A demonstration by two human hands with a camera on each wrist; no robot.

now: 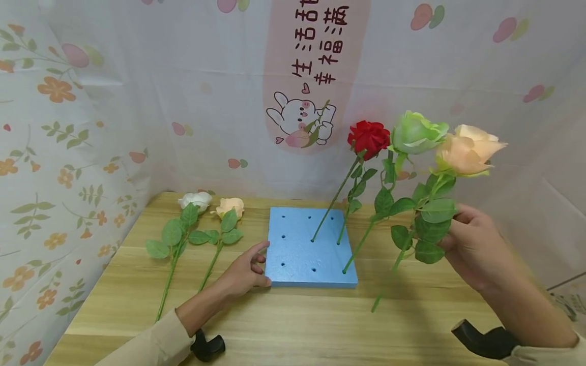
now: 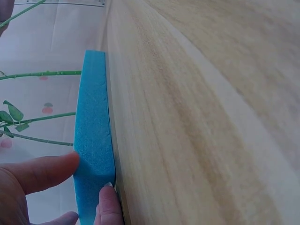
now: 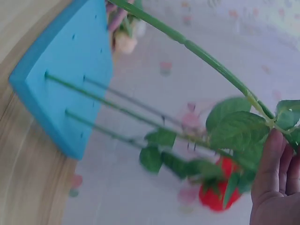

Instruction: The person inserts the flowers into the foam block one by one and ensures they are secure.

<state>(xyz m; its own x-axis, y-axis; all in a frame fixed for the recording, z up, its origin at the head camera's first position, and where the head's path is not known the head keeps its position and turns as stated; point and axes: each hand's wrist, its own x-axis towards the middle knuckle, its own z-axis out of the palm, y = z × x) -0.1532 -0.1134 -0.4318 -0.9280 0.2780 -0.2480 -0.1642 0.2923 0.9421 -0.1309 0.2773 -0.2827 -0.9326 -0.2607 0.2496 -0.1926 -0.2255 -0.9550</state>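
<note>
My left hand [image 1: 242, 274] holds the near-left corner of a blue foam board [image 1: 297, 254] with several small holes. In the left wrist view, fingertips rest at its upper edge and against its side. My right hand [image 1: 476, 249] grips a peach rose [image 1: 471, 150] by its leafy stem, bloom up. The stem's lower end [image 1: 375, 305] hangs in front of the board's right corner. Three stems stand in the board's right part, leaning right. Above them show a red rose bloom [image 1: 368, 138] and a pale green rose bloom [image 1: 417, 133], the green one overlapping the peach bloom's edge.
On the wooden table [image 1: 284, 325], left of the board, lie a white rose [image 1: 196, 200] and another peach rose [image 1: 230, 207]. A printed cloth [image 1: 206, 127] hangs behind the table. Black wrist mounts [image 1: 208, 346] show near both sleeves.
</note>
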